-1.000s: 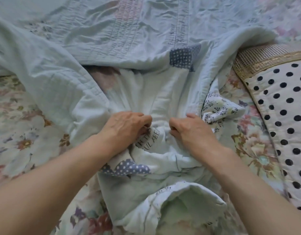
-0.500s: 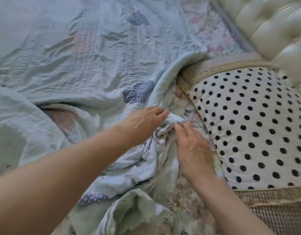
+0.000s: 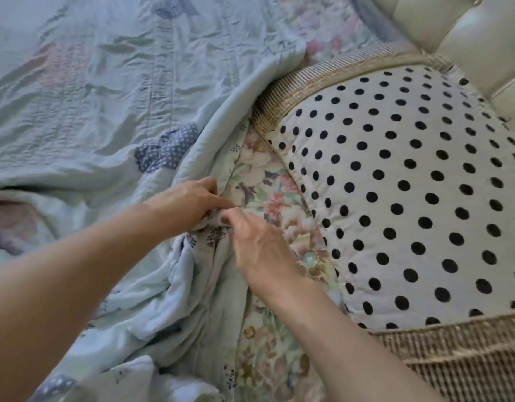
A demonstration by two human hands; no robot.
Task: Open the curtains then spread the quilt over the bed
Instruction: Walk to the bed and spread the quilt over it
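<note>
A pale blue quilt with dotted navy patches lies rumpled over the left and middle of the bed, bunched into folds near me. My left hand and my right hand meet at a small floral-printed corner of the quilt, both pinching its edge side by side. The floral bed sheet shows bare just right of my hands. No curtains are in view.
A large white pillow with black polka dots and a woven gold border lies to the right, touching the quilt's folded edge. A cream tufted headboard rises at the top right.
Both hands moved from the quilt's bunched middle rightward to its floral corner beside the pillow. The view swung right, bringing the pillow and headboard in.
</note>
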